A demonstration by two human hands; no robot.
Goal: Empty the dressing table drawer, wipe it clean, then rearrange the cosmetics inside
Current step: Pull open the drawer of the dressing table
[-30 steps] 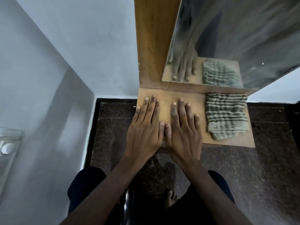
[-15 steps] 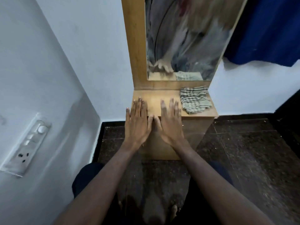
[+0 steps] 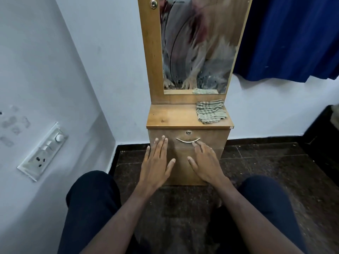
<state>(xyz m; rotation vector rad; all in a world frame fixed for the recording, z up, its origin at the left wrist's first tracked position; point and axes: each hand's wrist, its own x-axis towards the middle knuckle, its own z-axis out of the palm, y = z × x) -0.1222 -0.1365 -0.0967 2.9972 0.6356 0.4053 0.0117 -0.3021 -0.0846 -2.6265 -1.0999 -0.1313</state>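
Pale walls [image 3: 110,70] meet in the corner to my left. A switch panel [image 3: 43,151] hangs there. A blue curtain [image 3: 293,37] hangs above the dark stone floor [image 3: 266,162].

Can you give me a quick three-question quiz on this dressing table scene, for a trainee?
1. True or false: the drawer is shut.
2. Where does the striped cloth lie? A) on the floor B) on the right of the tabletop C) inside the drawer
3. Which hand's fingers are nearest the drawer handle?

Key
1. True; its front sits flush.
2. B.
3. The right hand; its fingers reach the handle's right end, while the left hand is open, further left. Both hold nothing.
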